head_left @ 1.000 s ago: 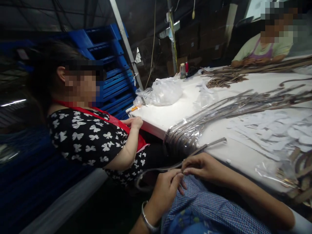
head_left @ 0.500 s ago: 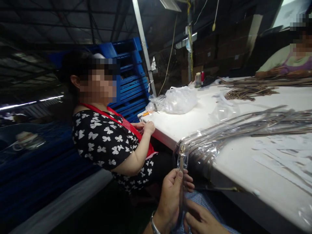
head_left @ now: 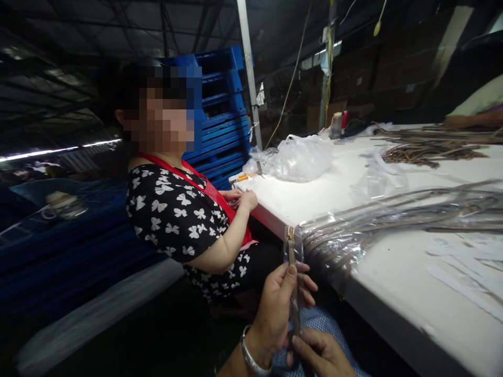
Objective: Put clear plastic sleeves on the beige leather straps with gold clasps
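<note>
Now the strap (head_left: 291, 254) is standing nearly upright in front of the near table edge, its gold buckle (head_left: 290, 232) pointing up and a clear sleeve (head_left: 297, 250) wrapping it. A second ago the fingertips were meeting over a thin strip running sideways; now this strap is rising between the hands, its buckle end showing plainly. So the work is centring on this one piece, with the left hand (head_left: 278, 299) closing around its middle, thumb pressing in front and fingers curling behind. Below, the right hand (head_left: 322, 352) is pinching the lower stretch between thumb and fingers; half a second ago it was blurring with motion, and now it is showing more sharply, which is suggesting a steadier hold. The very bottom of the strap is hiding behind that hand.

Moving outward, a bangle (head_left: 251, 356) is circling the left wrist, and checked cloth (head_left: 324, 322) is covering the lap. Just right of the buckle, a bundle of wrapped straps (head_left: 373, 225) is spilling over the near edge of the white table (head_left: 396, 262), with pale paper strips (head_left: 463, 256) lying farther right. Farther back, a plastic bag (head_left: 304, 159) is slumping near the left corner, and a loose pile of brown strips (head_left: 432, 149) is lying to the far right. On the left, a co-worker in a red apron (head_left: 214, 193) is sitting with both hands meeting at the table edge.
</note>
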Available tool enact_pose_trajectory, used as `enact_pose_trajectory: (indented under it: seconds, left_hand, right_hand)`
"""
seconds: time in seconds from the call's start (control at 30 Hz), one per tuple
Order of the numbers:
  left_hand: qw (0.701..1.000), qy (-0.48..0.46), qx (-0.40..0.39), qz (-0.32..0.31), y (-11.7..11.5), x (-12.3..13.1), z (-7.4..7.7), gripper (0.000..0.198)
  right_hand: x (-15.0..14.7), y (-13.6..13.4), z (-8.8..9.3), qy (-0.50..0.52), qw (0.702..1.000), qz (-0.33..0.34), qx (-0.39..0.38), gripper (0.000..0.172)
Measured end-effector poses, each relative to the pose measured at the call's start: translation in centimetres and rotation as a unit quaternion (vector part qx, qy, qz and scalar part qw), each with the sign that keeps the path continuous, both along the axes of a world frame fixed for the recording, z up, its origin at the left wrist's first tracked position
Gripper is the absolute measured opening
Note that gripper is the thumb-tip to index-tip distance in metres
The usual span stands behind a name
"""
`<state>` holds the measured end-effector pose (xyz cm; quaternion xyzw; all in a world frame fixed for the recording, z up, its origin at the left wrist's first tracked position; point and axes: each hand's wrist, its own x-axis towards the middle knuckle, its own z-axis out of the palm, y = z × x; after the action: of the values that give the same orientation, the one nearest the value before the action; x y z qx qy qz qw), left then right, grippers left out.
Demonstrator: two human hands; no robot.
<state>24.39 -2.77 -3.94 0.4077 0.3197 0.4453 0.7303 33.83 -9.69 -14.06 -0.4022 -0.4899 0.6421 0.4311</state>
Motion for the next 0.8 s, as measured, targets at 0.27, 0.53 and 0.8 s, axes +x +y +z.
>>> enact_pose_trajectory:
  seconds: [0.27,0.53,0.8]
  left_hand:
    - [0.996,0.060,-0.001,-0.069,-1.4,0.3,-1.9,0.040]
    - [0.943,0.254,0.145,-0.160,0.3,-3.1,-1.1,0.042]
    - [0.903,0.202,0.290,-0.243,7.3,0.6,-0.2,0.029]
  right_hand:
    - [0.9,0.4,-0.5,-0.081,0.995,-0.062,0.017,0.056]
    - [8.5,-0.6,6.7,-0.330,0.876,-0.205,0.284,0.025]
    - [8.6,-0.1,9.7,-0.297,0.934,0.109,0.163,0.031]
